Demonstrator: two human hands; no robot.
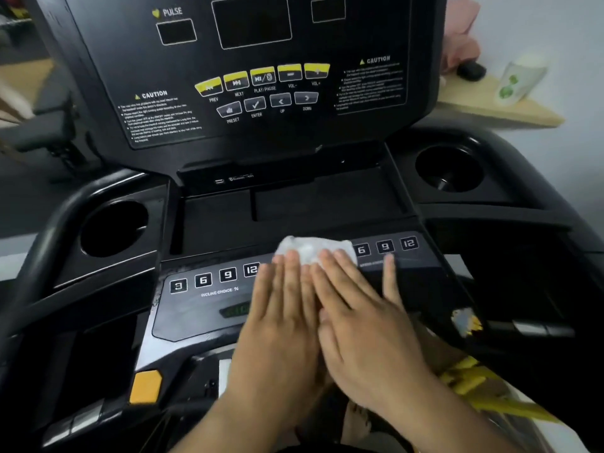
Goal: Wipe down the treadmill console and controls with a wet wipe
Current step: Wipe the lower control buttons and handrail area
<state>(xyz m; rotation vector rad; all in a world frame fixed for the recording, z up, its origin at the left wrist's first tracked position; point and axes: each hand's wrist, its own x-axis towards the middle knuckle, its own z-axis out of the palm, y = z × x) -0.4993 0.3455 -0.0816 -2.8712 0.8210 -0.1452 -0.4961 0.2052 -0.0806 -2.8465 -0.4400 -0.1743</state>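
The black treadmill console (261, 93) fills the view, with yellow media buttons (261, 76) on its upright panel. Below lies the grey lower control panel (196, 308) with numbered incline keys (214, 279) at left and speed keys (385, 246) at right. A crumpled white wet wipe (310, 248) lies on the middle of this panel. My left hand (281, 322) and my right hand (356, 315) lie flat side by side, fingers stretched forward, fingertips pressing the wipe's near edge. The panel's centre is hidden under both hands.
Round cup holders sit at left (112, 228) and right (449, 168) of a shallow tray (294, 204). An orange safety tab (145, 385) is at lower left. A wooden shelf (496, 106) at the back right carries a white canister (519, 80). Yellow cord (470, 384) lies at lower right.
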